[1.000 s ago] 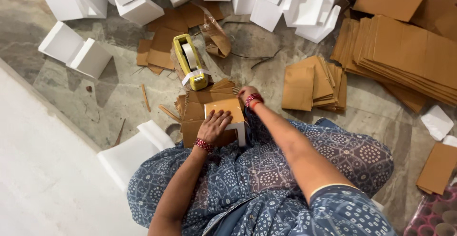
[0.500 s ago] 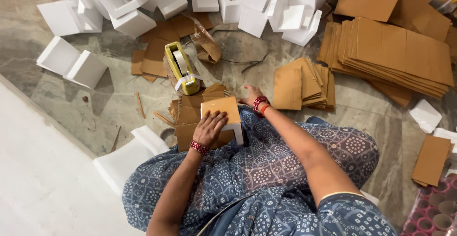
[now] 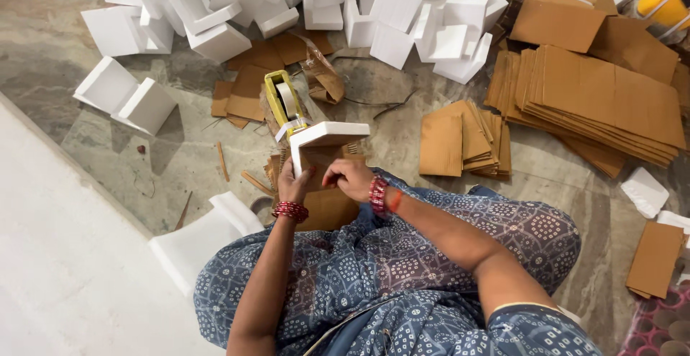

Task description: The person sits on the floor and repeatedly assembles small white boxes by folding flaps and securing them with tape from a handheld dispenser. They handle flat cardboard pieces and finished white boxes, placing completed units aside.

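- The left hand has its grip closed around the left side of a small cardboard box capped with a white foam piece, held over the lap.
- The right hand presses curled fingers on the box's right side; whether it truly grips is hard to tell.
- A yellow tape dispenser lies on the floor just beyond the box.
- Flat cardboard stacks lie well to the right.
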